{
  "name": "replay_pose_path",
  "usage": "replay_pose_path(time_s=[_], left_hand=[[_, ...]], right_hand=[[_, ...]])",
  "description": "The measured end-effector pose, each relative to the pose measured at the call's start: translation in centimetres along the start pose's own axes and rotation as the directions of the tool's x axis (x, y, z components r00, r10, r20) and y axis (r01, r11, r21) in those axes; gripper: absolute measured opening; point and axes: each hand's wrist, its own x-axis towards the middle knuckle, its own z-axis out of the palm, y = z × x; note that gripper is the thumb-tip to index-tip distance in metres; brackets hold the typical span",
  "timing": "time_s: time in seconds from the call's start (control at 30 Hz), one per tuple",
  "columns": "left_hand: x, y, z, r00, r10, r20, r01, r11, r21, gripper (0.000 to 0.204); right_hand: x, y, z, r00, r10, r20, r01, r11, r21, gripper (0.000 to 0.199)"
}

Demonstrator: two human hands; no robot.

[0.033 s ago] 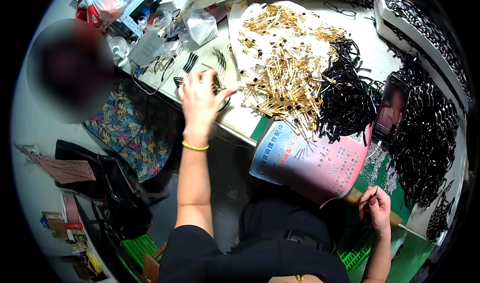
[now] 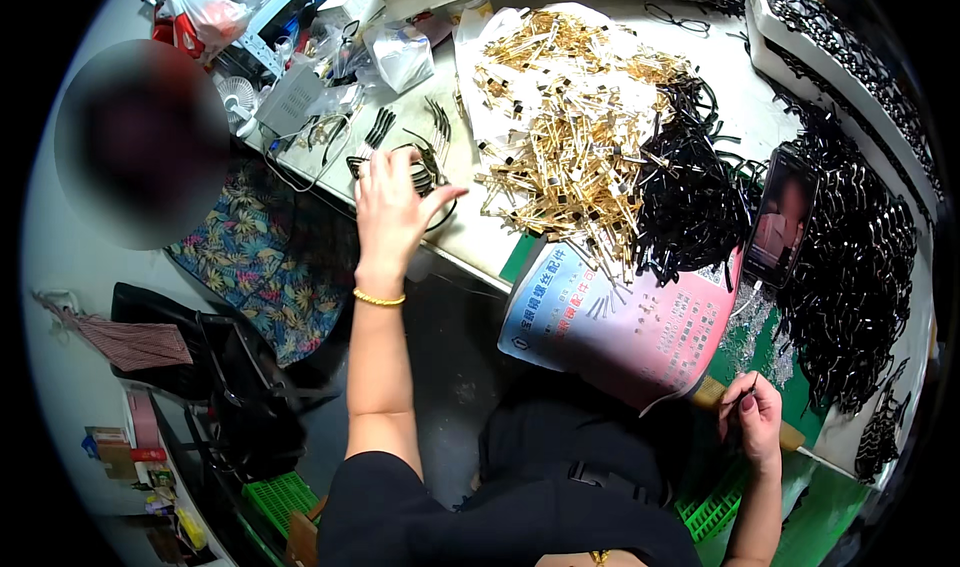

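Crowded workshop surface (image 2: pixel 480 222), heaped with small metal parts and black frames.

Left hand (image 2: pixel 392 205) stretched out, fingers spread open and curled over a small bunch of dark curved arms (image 2: pixel 425 162) near the far left edge, touching but not yet clasping. Right hand (image 2: pixel 752 417) down by the lap, pinched closed on a thin dark tool (image 2: pixel 742 399), beside a wooden handle. Between them: pile of gold metal pieces (image 2: pixel 565 132), tangle of black frames (image 2: pixel 690 202), a phone (image 2: pixel 782 217) propped upright, a printed pink fan (image 2: pixel 625 317) hanging over the near edge. Best done, by the look of it, by closing fingers around a few arms only, lifting straight up to avoid snagging the neighbouring wire loop, keeping the tool hand well apart.
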Motion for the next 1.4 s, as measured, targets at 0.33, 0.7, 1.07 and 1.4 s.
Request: replay_pose_path(time_s=[0.33, 0.7, 1.07, 1.4], left_hand=[[-2.5, -2.2, 0.1, 0.946, 0.319, 0.056, -0.308, 0.94, -0.145, 0.017], [4.1, -10.2, 0.6, 0.862, 0.244, 0.444, -0.208, 0.969, -0.129, 0.065], [7.5, 5.2, -1.8, 0.988, 0.149, -0.035, -0.15, 0.895, -0.42, 0.033], [-0.5, 63.7, -16.8, 0.206, 0.794, -0.572, -0.889, -0.093, -0.449, 0.045]], right_hand=[[-0.3, 1.4, 0.2, 0.987, -0.155, -0.04, 0.154, 0.988, -0.023, 0.049], [-0.4, 2.0, 0.1, 0.967, -0.248, -0.057, 0.252, 0.966, 0.063, 0.04], [-0.1, 1.1, -0.3, 0.965, -0.262, 0.028, 0.254, 0.953, 0.167, 0.017], [-0.6, 2.9, -1.1, 0.939, -0.343, -0.018, 0.326, 0.874, 0.36, 0.048]])
